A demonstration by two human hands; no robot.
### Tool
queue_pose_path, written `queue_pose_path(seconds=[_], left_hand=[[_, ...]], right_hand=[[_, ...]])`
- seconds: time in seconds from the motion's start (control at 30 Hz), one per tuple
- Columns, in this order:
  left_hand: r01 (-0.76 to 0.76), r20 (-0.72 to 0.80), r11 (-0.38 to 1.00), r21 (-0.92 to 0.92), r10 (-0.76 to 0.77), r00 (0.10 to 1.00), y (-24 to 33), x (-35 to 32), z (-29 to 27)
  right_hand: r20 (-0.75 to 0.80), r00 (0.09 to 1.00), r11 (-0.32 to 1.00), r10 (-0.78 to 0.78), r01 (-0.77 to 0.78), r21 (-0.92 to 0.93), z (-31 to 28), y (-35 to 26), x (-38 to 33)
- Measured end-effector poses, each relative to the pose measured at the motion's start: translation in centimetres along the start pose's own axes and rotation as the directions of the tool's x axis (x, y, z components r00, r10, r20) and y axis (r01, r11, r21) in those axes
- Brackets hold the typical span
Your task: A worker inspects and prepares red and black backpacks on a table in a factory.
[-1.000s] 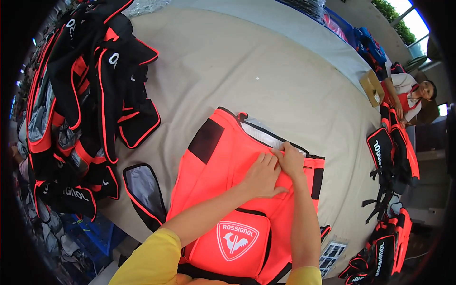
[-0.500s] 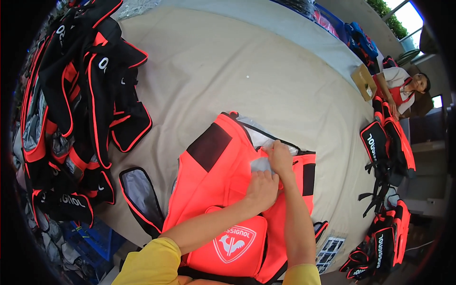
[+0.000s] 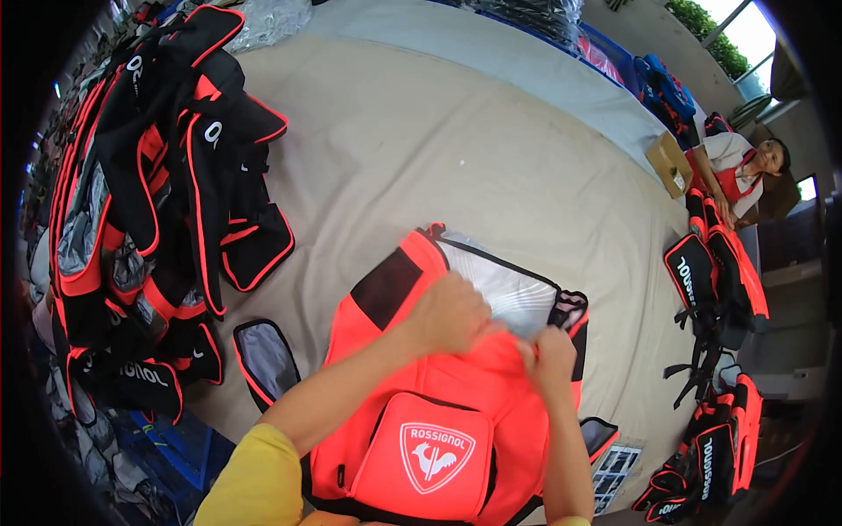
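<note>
A bright red-orange backpack [image 3: 360, 386] with black panels lies in front of me, its front pocket bearing a white shield print. Its top gapes, so the silvery lining [image 3: 504, 285] shows inside. My left hand [image 3: 449, 317] is closed on the red fabric at the near edge of this opening, its fingers slightly smeared. On the same edge, further right, my right hand [image 3: 551, 358] pinches the cloth with bent fingers. Between the two hands the red fabric is bunched and blurred. A black side flap with grey lining [image 3: 266, 361] spreads out at the backpack's left.
Black and red unfinished bag pieces [image 3: 162, 202] are heaped at the left. Finished bags [image 3: 719, 263] hang or stand along the right edge of the cloth-covered table [image 3: 377, 149]. Beyond, a co-worker [image 3: 737, 171] sits near a cardboard box [image 3: 668, 165]. Clear plastic [image 3: 263, 22] lies at the back.
My hands have moved apart, the left one up and left, the right one down and right. The backpack's top opening is wider and shows more lining. The grey patch under my fingers is gone from view.
</note>
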State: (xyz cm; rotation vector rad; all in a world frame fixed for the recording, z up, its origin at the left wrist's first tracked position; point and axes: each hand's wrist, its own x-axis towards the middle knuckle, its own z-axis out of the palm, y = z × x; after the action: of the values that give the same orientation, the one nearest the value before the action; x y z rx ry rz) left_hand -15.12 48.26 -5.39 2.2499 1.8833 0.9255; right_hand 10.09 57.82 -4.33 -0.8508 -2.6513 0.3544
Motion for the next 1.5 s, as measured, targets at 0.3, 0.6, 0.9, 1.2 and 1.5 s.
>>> queue_pose_path(seconds=[0.3,0.6,0.9,1.2,1.5], left_hand=[[-0.206,0.569,0.954,-0.219,0.296,0.767,10.5,-9.6,2.5],[-0.173,0.615,0.969,-0.175,0.245,0.749,8.5,-9.6,5.5],[-0.194,0.604,0.966,-0.169,0.257,0.754,7.8,-10.5,6.5],[-0.189,0.523,0.972,-0.140,0.235,0.820,7.6,-10.2,6.5],[-0.204,0.498,0.972,-0.118,0.236,0.834,7.7,-10.1,6.5]], right_hand=[[0.118,0.966,0.968,-0.232,0.217,0.125,1.4,-8.2,-13.7],[0.079,0.973,0.961,-0.217,0.199,0.190,5.7,-5.9,-14.1],[-0.016,0.978,0.965,-0.208,0.208,0.157,7.1,-5.7,-14.7],[-0.136,0.985,0.962,-0.109,0.139,0.236,8.7,-5.7,-15.2],[-0.202,0.976,0.958,-0.086,0.137,0.253,8.7,-5.7,-15.2]])
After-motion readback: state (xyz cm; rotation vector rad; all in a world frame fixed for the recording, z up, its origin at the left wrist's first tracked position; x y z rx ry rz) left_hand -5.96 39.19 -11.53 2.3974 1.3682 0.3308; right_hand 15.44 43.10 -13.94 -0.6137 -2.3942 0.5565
